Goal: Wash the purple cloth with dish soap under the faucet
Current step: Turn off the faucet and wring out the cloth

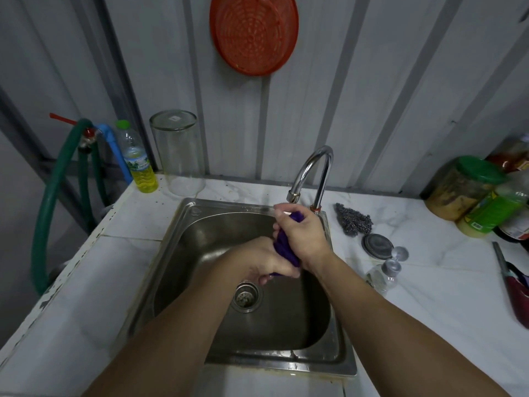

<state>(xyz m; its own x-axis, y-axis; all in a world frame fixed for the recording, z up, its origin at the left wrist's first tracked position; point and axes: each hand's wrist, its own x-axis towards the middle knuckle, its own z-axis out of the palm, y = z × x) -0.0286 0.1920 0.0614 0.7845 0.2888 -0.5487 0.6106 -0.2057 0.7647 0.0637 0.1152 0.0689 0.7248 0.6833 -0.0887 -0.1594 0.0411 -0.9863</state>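
The purple cloth [283, 247] is bunched into a twisted roll over the steel sink [183, 253]. My right hand [303, 233] grips its upper end just below the chrome faucet [315, 173] spout. My left hand [266, 262] grips its lower end above the drain [246, 295]. Most of the cloth is hidden inside my fists. No water stream is visible from the spout. A bottle of yellow dish soap [140, 164] with a green cap stands at the counter's back left.
A clear glass jar [179, 153] stands beside the soap. On the right counter lie a steel scrubber [355, 219], a sink plug [376, 245], a small clear bottle [383, 275], jars [469, 187] and a knife [503, 265]. A green hose [48, 202] hangs left.
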